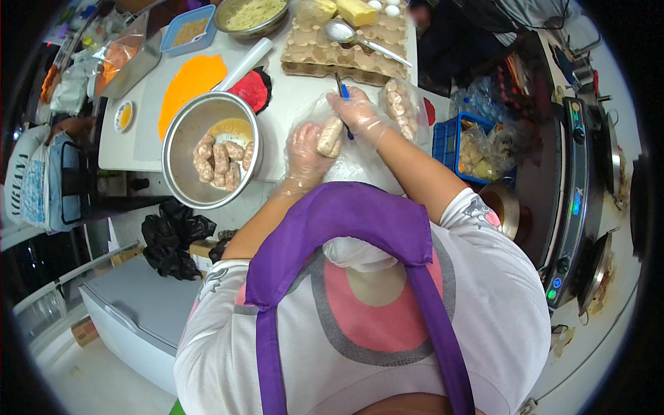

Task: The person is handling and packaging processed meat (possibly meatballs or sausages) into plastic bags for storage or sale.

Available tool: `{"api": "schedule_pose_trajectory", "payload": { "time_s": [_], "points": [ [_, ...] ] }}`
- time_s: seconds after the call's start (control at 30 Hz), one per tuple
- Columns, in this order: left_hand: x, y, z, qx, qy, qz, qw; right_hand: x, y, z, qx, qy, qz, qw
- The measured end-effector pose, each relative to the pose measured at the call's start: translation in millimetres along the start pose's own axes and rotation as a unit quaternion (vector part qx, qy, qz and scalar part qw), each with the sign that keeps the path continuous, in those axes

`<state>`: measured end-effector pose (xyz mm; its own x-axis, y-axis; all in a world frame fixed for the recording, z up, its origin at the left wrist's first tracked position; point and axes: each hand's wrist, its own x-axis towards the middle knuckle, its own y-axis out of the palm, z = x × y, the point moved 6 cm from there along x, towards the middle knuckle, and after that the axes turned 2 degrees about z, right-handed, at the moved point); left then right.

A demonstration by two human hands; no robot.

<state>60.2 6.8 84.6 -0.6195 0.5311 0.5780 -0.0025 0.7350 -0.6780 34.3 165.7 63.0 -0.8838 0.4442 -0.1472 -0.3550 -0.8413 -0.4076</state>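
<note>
Both my hands wear clear plastic gloves over the white table's near edge. My left hand point(306, 150) grips a clear plastic bag holding a pale, sausage-shaped meat roll point(330, 137). My right hand point(359, 115) is closed around a slim blue and dark tool point(344, 91), whose kind I cannot tell; it lies close beside the roll. Another clear bag of meat rolls point(399, 110) rests just right of that hand. To the left stands a steel bowl point(173, 154) with several raw meat rolls point(221, 160) and some yellowish liquid inside.
Stacked egg trays point(306, 49) hold a spoon point(340, 32), a yellow block point(357, 11) and eggs. A white rolling pin point(248, 61) lies near orange sheet point(188, 88) and red sheet point(248, 93). A blue crate point(446, 147) and cooking appliance point(573, 207) stand right.
</note>
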Motion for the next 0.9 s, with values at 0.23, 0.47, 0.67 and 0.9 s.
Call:
{"api": "schedule_pose_trajectory", "payload": {
  "time_s": [0.23, 0.47, 0.67, 0.9],
  "points": [
    [5, -19, 34, -0.155, -0.159, -0.06, 0.973, -7, -6, -33, -0.193, 0.061, 0.085, 0.976],
    [8, -21, 53, -0.176, -0.233, -0.064, 0.954, -33, -4, 28, -0.286, -0.208, 0.028, 0.935],
    [8, -22, 49, -0.171, -0.243, -0.047, 0.954, -43, 11, 92, -0.118, -0.322, 0.167, 0.924],
    [15, -30, 39, -0.145, -0.192, -0.043, 0.97, -48, 26, 108, -0.278, -0.196, 0.2, 0.919]
  ]
}}
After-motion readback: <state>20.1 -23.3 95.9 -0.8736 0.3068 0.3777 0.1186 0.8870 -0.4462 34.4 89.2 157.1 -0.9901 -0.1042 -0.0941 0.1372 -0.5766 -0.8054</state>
